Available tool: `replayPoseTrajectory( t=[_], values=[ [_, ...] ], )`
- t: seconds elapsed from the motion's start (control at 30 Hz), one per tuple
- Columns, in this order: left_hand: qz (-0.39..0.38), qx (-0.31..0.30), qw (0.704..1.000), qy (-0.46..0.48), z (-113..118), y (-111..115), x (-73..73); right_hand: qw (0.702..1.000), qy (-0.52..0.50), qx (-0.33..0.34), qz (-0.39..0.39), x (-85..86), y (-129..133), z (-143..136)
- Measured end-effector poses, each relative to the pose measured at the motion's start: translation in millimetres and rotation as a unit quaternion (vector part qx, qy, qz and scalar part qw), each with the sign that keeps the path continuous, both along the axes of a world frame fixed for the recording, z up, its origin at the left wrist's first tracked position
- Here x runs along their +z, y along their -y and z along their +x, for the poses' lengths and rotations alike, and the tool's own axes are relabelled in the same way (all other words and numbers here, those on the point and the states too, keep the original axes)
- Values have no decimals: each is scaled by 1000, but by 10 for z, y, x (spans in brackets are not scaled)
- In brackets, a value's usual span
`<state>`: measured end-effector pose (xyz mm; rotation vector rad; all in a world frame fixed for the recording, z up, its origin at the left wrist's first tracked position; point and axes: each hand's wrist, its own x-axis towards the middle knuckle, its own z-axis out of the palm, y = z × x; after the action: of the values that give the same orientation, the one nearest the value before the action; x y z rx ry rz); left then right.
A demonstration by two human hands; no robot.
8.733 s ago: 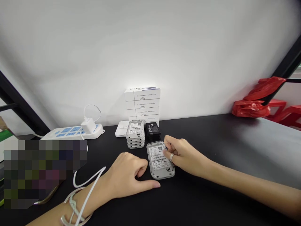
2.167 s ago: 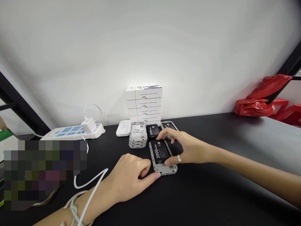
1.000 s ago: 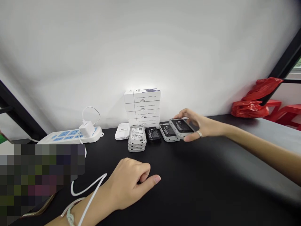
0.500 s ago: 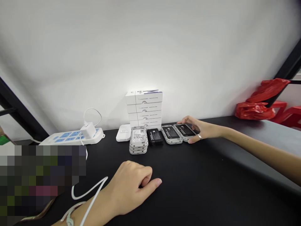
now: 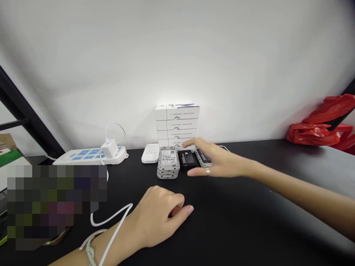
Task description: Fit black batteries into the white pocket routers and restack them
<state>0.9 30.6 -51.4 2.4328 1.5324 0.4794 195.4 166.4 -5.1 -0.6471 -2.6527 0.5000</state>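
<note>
My right hand (image 5: 215,160), a ring on one finger, is spread above the black batteries (image 5: 189,159) and holds nothing. Behind it, a grey-white device shell with a battery inside (image 5: 203,157) is partly hidden, and a second one shows only an edge. Left of the batteries stands a stack of open device shells (image 5: 168,162), the top one showing a printed label. My left hand (image 5: 162,214) rests on the black table with its fingers curled and nothing visible in them. White covers (image 5: 150,153) lie stacked left of the shells.
White boxes (image 5: 177,123) are piled against the wall. A power strip (image 5: 83,157) with a white charger (image 5: 110,148) lies at the left, its cable (image 5: 111,216) running over my left wrist. Red plastic bags (image 5: 313,135) sit at the right. A blurred patch covers the lower left.
My right hand has let go of the rightmost shell and moved left over the batteries, its fingers spread. My left hand keeps its curled pose. The view has shifted slightly.
</note>
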Motion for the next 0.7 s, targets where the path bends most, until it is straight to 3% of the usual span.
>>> replayPoseTrajectory(
  t=[0.17,0.33,0.5,0.7],
  values=[
    [0,3,1000,1,0,0,1,993,96,38,56,-9,78,-462],
    [12,1,1000,-1,0,-7,-9,994,109,12,22,15,34,-584],
    [6,3,1000,4,-9,-1,-32,994,93,-5,-54,-3,16,-451],
    [3,3,1000,6,-8,8,-15,995,62,-52,-54,-59,186,-26]
  ],
)
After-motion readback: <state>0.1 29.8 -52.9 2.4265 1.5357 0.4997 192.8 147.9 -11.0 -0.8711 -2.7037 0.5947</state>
